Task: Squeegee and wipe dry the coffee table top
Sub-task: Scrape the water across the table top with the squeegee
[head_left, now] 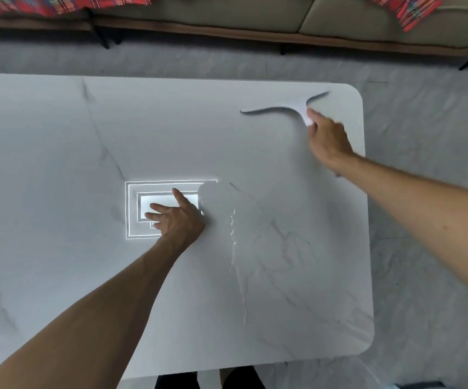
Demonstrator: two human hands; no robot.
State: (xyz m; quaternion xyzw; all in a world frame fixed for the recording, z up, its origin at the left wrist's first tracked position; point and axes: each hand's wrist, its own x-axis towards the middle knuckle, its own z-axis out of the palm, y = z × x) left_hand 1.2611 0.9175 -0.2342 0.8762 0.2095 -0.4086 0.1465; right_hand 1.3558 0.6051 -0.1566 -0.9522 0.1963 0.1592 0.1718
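White marble is filling most of my view: the coffee table top is lying right under the camera, with thin grey veins running across it and round corners on its right side.

Near the far right corner, the squeegee is sitting on the table top. Its long dark blade is looking wavy and blurry to me, so I cannot tell its true shape. The right hand is reaching out to it and holding the white handle, with the fingers bent round it. That hand is blurry too.

The left hand is resting flat on the middle of the table top, fingers spread wide and holding nothing. It is lying over a bright light patch, a set of shining boxes one inside the other, glowing on the glossy stone.

Just right of the left hand, a streak of water is running toward the near edge, and the stone beside it is looking wet and darker.

Around the table, a grey marble floor is showing. Past the far edge, a pale sofa is standing on dark feet, with a red plaid cloth lying on it. At the bottom, dark legs are peeking out below the near edge.
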